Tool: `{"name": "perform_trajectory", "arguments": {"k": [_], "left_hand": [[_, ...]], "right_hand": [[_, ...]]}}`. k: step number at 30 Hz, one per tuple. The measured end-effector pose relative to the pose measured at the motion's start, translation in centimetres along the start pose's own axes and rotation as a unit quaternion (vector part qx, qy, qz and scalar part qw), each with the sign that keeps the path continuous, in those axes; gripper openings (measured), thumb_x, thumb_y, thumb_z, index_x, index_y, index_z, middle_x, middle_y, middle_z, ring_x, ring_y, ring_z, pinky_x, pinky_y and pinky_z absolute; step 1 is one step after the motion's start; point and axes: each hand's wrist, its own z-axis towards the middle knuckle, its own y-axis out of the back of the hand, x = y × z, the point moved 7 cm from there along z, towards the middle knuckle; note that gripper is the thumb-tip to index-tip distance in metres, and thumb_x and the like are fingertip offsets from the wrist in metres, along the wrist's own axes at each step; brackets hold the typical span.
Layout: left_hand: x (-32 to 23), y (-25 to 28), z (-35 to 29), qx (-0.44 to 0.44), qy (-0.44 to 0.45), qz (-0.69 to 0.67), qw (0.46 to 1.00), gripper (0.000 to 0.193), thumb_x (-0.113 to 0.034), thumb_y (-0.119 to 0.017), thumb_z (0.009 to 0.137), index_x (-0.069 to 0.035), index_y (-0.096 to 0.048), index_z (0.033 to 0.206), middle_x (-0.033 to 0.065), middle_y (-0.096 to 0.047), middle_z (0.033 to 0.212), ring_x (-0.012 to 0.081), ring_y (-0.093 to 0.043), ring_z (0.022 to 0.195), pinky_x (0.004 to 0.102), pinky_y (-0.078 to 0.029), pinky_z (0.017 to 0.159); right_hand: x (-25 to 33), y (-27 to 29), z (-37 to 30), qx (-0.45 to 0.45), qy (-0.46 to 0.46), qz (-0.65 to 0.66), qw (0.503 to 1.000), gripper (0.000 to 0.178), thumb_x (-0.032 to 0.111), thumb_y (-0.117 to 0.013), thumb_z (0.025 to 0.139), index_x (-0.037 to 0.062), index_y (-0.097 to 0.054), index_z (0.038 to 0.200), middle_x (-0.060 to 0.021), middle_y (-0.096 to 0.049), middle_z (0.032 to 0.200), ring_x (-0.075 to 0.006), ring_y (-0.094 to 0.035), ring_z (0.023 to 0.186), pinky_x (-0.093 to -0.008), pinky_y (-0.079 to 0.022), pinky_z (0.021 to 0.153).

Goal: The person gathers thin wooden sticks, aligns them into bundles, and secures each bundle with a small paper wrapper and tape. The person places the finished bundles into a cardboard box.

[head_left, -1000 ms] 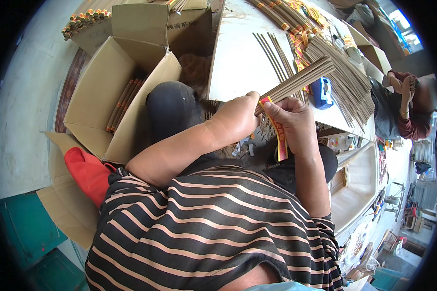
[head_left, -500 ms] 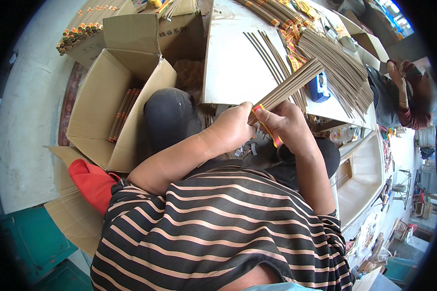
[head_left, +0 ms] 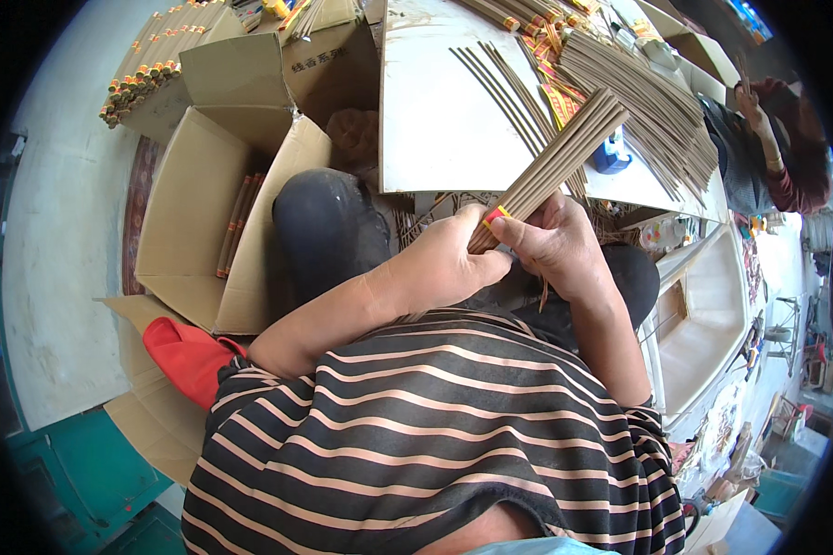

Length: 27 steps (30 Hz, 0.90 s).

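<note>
White table point(head_left: 426, 129): I see loose sticks lying close to its near edge; in my judgement a knock there could roll some off.
Fan of loose sticks point(head_left: 634, 106): spread toward the table's right end; a careless sweep could scatter it.
Stick bundle point(head_left: 565, 157): tilted, lower end short of the near edge, upper end above the table; I see nothing binding that upper end, so a slack grip could let sticks slip lengthwise.
Right hand point(head_left: 563, 240): thumb pressing the bundle, other fingers partly hidden behind it.
Left hand point(head_left: 449, 259): curled round the lower end.
Red-and-yellow band point(head_left: 496, 215): beneath the right thumb; sliding pressure could skew it. I cannot tell whether it is fastened.
</note>
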Motion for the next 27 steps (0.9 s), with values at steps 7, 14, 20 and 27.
{"name": "perform_trajectory", "arguments": {"k": [7, 14, 20, 27], "left_hand": [[-0.2, -0.4, -0.7, 0.048, 0.002, -0.124, 0.991, 0.043, -0.038, -0.034, 0.095, 0.002, -0.044, 0.109, -0.0007, -0.045, 0.065, 0.0042, -0.041, 0.053, 0.0163, -0.035, 0.047], [-0.4, -0.6, -0.5, 0.036, -0.002, -0.122, 0.992, 0.046, -0.042, -0.023, 0.098, -0.003, -0.047, 0.101, -0.0013, -0.043, 0.059, 0.0042, -0.040, 0.047, 0.0159, -0.035, 0.044], [0.5, -0.6, -0.4, 0.044, 0.028, -0.181, 0.982, 0.045, -0.043, -0.023, 0.098, -0.006, -0.047, 0.093, 0.0009, -0.047, 0.063, 0.0045, -0.042, 0.045, 0.0162, -0.036, 0.040], [0.7, -0.2, -0.3, 0.036, 0.041, -0.242, 0.969, 0.041, -0.040, -0.025, 0.098, -0.006, -0.047, 0.089, 0.0009, -0.047, 0.060, 0.0048, -0.041, 0.041, 0.0157, -0.036, 0.037]], "right_hand": [[0.1, 0.1, -0.3, 0.037, -0.010, 0.009, 0.999, 0.029, 0.013, -0.069, 0.079, -0.0066, -0.056, 0.095, -0.0099, -0.063, 0.085, -0.0122, -0.060, 0.073, -0.0255, -0.050, 0.064], [0.0, 0.0, -0.3, 0.031, 0.037, 0.028, 0.998, 0.032, 0.020, -0.074, 0.077, -0.0026, -0.058, 0.093, -0.0031, -0.061, 0.077, -0.0031, -0.047, 0.056, -0.0172, -0.032, 0.044], [0.9, -0.3, -0.6, 0.049, 0.023, 0.039, 0.998, 0.031, 0.015, -0.072, 0.077, -0.0036, -0.057, 0.097, -0.0060, -0.063, 0.084, -0.0075, -0.055, 0.069, -0.0205, -0.043, 0.057], [0.4, -0.3, 0.3, 0.069, 0.051, 0.047, 0.995, 0.034, 0.010, -0.071, 0.078, -0.0045, -0.053, 0.103, -0.0096, -0.063, 0.093, -0.0130, -0.061, 0.082, -0.0262, -0.050, 0.075]]}}
